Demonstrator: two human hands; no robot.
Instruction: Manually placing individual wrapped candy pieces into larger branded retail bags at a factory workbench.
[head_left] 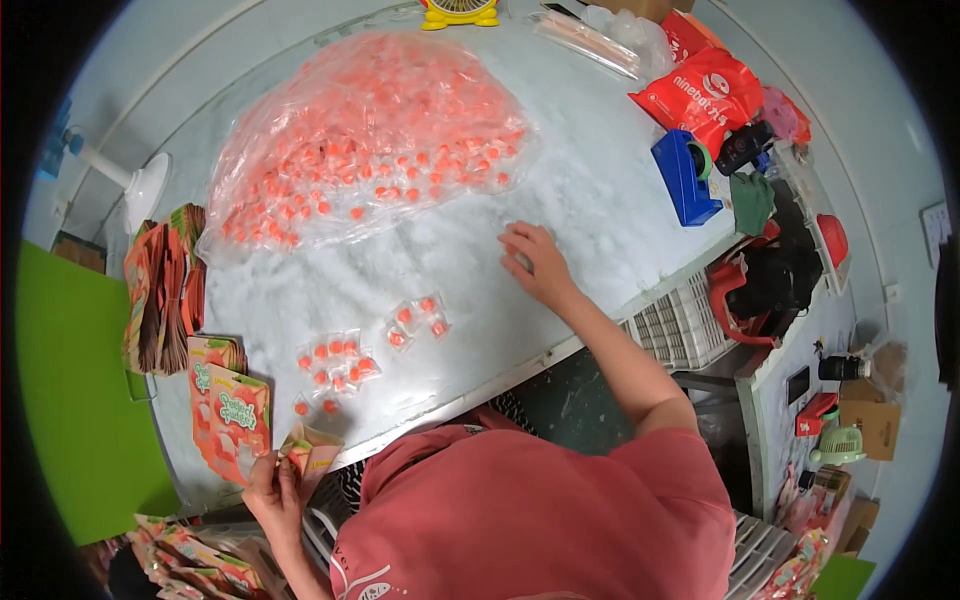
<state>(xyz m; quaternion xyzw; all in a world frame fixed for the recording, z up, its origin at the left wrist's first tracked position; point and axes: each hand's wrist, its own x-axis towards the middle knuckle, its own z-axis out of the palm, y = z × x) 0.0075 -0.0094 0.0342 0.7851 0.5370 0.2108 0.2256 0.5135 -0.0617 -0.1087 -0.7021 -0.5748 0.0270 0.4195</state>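
Observation:
At the table's near left edge, my left hand (275,490) pinches a printed snack pouch (318,448), whose top looks spread apart. Over the middle of the white table hovers or rests my right hand (535,262), fingers apart and slightly curled, with nothing in them. Between the hands lie two loose groups of small clear-wrapped orange-red candies (340,362). Beyond them a large clear plastic bag (375,110) spreads across the table, full of the same candies. Beside my left hand, flat printed pouches (240,415) lie overlapping.
Bundles of folded pouches (165,290) stand at the left edge. A blue tape dispenser (685,180) and a red bag (705,95) sit at the far right. A white plastic crate (682,325) is below the right edge. More pouches (200,560) are piled low at left.

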